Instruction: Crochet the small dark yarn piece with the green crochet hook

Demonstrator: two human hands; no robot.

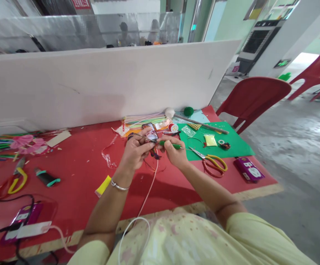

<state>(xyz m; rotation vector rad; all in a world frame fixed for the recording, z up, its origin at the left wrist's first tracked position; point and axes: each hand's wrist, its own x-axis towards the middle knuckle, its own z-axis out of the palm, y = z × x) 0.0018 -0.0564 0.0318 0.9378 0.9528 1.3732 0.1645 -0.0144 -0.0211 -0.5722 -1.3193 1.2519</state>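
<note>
Across the red-topped table (74, 154), your left hand (137, 149) pinches a small, dark, multicoloured craft piece (155, 154), held between both hands; your right hand (175, 152) grips a slim green-handled tool (173, 145). Steady that pinch; keep strokes small.

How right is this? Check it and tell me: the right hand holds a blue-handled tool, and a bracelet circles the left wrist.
One colour is wrong: the head view shows the right hand holding a green-handled tool. A bracelet does circle the left wrist.
</note>
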